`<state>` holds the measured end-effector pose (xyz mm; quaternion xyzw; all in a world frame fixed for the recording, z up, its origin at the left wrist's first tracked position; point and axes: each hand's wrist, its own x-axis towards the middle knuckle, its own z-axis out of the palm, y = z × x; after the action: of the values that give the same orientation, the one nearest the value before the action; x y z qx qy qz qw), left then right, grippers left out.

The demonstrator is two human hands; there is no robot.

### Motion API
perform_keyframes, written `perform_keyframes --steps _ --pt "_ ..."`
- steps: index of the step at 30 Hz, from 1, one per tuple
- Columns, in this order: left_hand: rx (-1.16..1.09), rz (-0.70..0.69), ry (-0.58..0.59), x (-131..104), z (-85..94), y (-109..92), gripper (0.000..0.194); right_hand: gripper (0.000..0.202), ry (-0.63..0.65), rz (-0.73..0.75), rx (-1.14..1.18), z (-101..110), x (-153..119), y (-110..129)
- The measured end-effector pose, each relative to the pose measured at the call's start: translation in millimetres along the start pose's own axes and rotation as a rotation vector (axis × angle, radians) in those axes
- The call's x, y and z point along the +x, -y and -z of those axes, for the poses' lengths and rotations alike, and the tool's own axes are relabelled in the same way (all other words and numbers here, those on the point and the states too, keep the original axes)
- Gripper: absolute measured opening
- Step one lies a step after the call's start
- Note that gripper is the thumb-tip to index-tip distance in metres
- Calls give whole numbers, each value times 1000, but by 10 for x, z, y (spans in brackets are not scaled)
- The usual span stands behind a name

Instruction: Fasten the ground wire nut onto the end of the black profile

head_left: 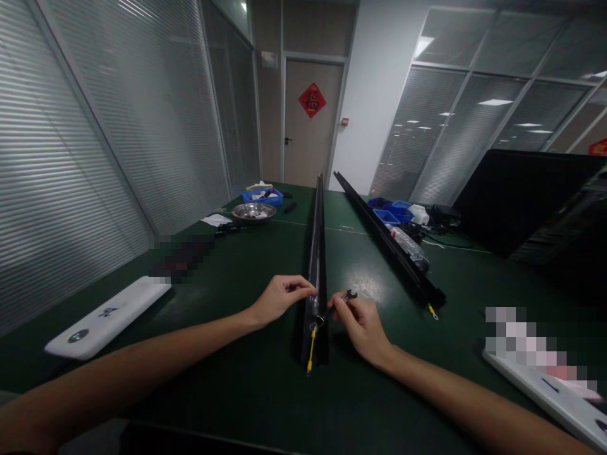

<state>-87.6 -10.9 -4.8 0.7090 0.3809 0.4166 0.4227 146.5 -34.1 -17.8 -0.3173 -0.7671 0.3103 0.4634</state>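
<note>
A long black metal rail [315, 253] lies lengthwise on the green table, pointing away from me. From its near end sticks a short yellow wire [312, 344] with a ring terminal at its tip. My right hand [363, 325] grips a small combination wrench [349, 294]. The wrench's open end points up past my fingers, and its ring end is at the rail's near end, by the base of the wire. On the other side, my left hand [283, 300] has thumb and index finger pinched together at the rail; whatever is between the fingertips is too small to make out.
Right of centre lies a second black rail [389, 237] with a yellow wire end. Blue bins [396, 212], a plastic bottle [408, 248] and a large black screen [531, 202] stand beyond it. At left are a steel bowl [254, 212], a blue basket [262, 196] and a white device [109, 319].
</note>
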Motion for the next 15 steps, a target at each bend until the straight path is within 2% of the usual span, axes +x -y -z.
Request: perform_keyframes --steps 5,9,15 --pt "41 -39 76 -51 -45 -98 25 22 45 17 -30 -12 18 36" --pt "168 -175 154 -40 -42 -101 15 23 54 7 -45 -14 16 25" --pt "284 -210 102 -13 -25 -55 11 24 46 29 -26 -14 13 32"
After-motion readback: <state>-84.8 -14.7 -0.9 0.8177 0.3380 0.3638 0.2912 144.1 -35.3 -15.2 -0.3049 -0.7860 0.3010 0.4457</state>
